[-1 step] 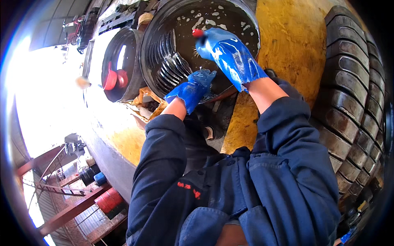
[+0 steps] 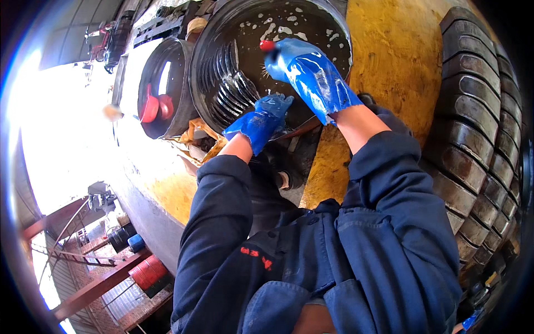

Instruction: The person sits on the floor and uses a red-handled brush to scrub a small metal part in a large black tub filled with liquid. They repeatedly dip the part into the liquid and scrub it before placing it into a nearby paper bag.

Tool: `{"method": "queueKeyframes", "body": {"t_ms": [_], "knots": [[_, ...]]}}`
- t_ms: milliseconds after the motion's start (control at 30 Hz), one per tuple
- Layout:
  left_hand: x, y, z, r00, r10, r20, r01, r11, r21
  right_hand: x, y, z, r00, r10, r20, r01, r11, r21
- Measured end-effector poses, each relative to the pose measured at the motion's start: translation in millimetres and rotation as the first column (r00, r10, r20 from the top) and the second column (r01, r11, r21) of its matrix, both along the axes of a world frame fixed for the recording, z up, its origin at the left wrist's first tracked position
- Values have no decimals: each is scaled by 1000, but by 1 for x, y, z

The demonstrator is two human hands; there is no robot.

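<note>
A large tyre (image 2: 478, 156) is seen at the right, beside a yellowed floor (image 2: 389, 50). A black drum (image 2: 222, 50) of foamy water is set at the top, a smaller drum (image 2: 158, 89) to its left. The right hand (image 2: 311, 75), blue-gloved, is clenched around a red-tipped object (image 2: 267, 45) above the water. The left hand (image 2: 260, 119) is rested on the near rim; its grip cannot be told.

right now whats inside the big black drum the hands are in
Inside the big black drum: dark liquid with white foam patches, ribbed inner wall showing. The right hand grips a small red-tipped thing; the left hand is at the rim. Anything below the surface is hidden.
</note>
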State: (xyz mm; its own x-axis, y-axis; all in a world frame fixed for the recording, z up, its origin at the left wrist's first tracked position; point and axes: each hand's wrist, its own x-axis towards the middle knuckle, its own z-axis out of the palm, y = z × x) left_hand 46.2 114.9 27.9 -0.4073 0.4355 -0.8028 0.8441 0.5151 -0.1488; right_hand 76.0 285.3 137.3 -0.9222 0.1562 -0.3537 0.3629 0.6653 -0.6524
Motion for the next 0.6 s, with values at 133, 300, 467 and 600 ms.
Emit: {"method": "queueKeyframes", "body": {"t_ms": [133,300,467,600], "knots": [[3,16,14,998,-52,-27,54,996,75,9,5,-4,994,-73,-83,73,997,-1],[2,12,9,1000,-21,-13,21,997,68,5,1,-14,987,-95,-132,93,995,-20],[-14,-25,-11,988,126,87,-135,985,107,-2,-6,-13,992,-105,-69,105,994,2],[-34,-87,-83,617,469,632,-729,643,235,-1,-12,-22,978,-68,-195,73,997,20]]}}
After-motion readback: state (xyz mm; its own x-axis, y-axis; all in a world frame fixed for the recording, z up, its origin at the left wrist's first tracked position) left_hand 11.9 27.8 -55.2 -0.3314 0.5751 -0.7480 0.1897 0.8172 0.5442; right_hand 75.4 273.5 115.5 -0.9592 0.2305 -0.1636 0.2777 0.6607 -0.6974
